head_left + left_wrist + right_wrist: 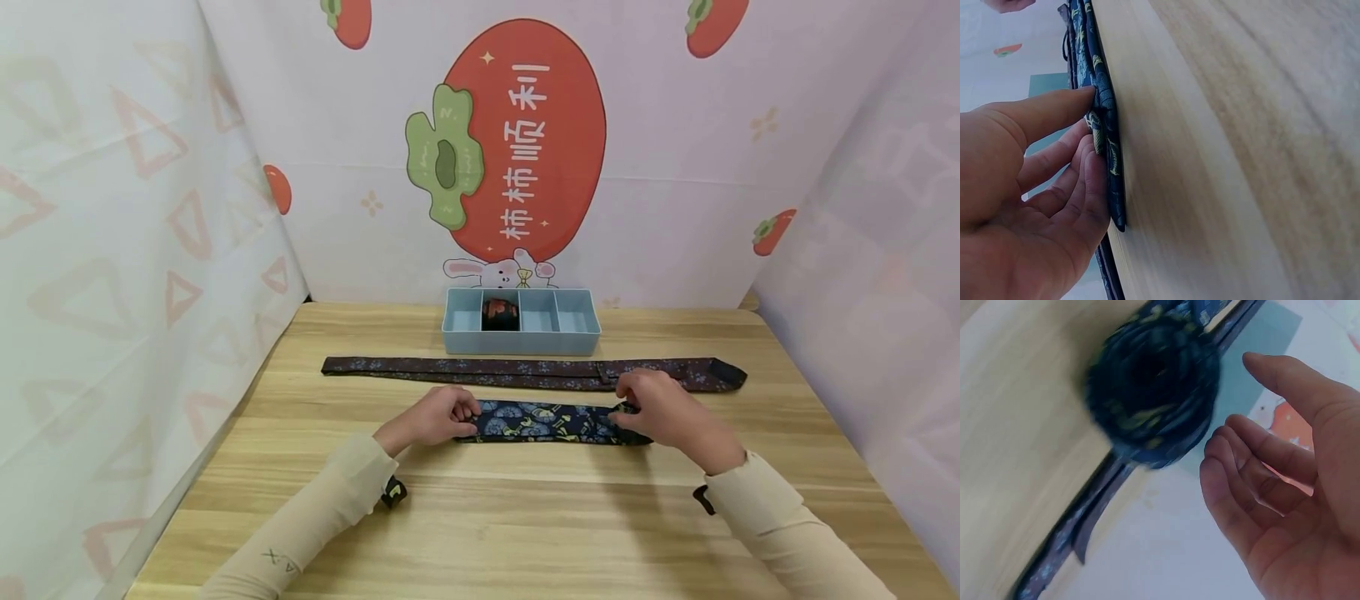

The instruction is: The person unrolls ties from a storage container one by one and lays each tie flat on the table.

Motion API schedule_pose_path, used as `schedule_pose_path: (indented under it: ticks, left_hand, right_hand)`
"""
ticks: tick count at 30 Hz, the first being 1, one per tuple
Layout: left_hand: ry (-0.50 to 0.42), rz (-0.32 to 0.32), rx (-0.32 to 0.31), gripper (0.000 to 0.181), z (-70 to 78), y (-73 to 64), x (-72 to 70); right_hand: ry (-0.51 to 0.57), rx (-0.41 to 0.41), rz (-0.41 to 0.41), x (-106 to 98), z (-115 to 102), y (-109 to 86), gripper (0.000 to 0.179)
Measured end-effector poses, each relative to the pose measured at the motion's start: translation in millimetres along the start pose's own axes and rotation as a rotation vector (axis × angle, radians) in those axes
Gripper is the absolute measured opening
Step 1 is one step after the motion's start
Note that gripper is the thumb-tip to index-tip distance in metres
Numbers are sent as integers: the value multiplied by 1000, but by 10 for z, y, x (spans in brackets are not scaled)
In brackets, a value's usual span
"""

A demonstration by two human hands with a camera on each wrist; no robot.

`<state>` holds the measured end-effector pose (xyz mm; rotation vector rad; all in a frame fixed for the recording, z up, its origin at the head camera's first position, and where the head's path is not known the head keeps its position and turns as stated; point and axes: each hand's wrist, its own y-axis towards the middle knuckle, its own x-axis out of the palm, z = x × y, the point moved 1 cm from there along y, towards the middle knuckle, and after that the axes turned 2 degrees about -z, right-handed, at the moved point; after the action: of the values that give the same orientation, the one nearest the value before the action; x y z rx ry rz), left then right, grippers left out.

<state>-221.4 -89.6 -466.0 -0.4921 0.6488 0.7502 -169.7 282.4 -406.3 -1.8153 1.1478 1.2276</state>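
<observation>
A dark blue necktie point(536, 422) with blue and yellow patterning lies across the table, partly rolled at its right end. My left hand point(442, 414) pinches its left end, thumb on the near face and fingers behind, as the left wrist view shows. The rolled part point(1154, 394) appears as a layered spiral in the right wrist view. Beside that roll is my right hand point(1272, 469), its fingers loosely bent and a gap between them and the roll. Behind the blue tie, a dark maroon floral necktie point(465, 367) stretches out lengthwise, its wide pointed end to the right.
A light blue divided box point(521, 342) stands at the back of the wooden table point(495, 533). One rolled dark tie with red patterning point(500, 314) sits in its second compartment from the left. Printed cloth walls point(667, 167) enclose the back and both sides.
</observation>
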Motion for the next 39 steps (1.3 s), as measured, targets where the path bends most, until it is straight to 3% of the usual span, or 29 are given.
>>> schedule_pose_path:
  ticks: [7,17,31,39]
  left_hand:
    - [-5,-8,0,19,-9,-16,-19]
    - [27,4,-13,20,-97,-86,-48]
    - [18,9,-29,19,-158,-157,-77]
    - [3,8,-38,19,-138,-166,-108]
  right_hand:
    - [14,-57,-61,93,-106,83,18]
    - [-30,-50,-2,107,-25,29,25]
    - [-75,-6,74,100,112,-76,29]
    - [-22,62,65,13,215,-187,26]
